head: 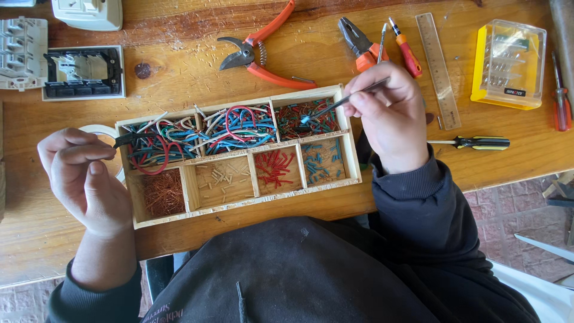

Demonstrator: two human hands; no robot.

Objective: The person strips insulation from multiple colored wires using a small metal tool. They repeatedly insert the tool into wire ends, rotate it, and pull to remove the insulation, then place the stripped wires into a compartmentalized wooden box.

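A wooden tray (353, 157) with seven compartments sits on the table (179, 72) in front of the person: three along the far row and four along the near row. The two far-left compartments hold tangles of long insulated wires (203, 134) in red, blue, green and white; the far-right one holds short red, green and blue offcuts (293, 116). In the near row, from left to right, lie a wad of bare copper strands (162, 192), pale sleeve pieces (224, 179), red sleeve pieces (274, 167) and blue sleeve pieces (323, 164).

The right hand (391, 116) is closed around one pair of thin metal tweezers (344, 101). Their long axis runs diagonally, from the fingers down and to the left, with the tips pointing into the far-right compartment, where they pinch a small blue piece among the offcuts.

The left hand (84, 173) is curled beside the tray's left end, thumb and forefinger pinched on a small dark tool (128, 139) whose tip reaches over the tray's left wall into the wires.

Beyond the tray lie one orange-handled pruner (260, 57), one pair of pliers (359, 42), one ruler (438, 69), one yellow bit case (508, 63) and three screwdrivers, one orange (406, 51), one black and yellow (475, 143), one red (561, 101).
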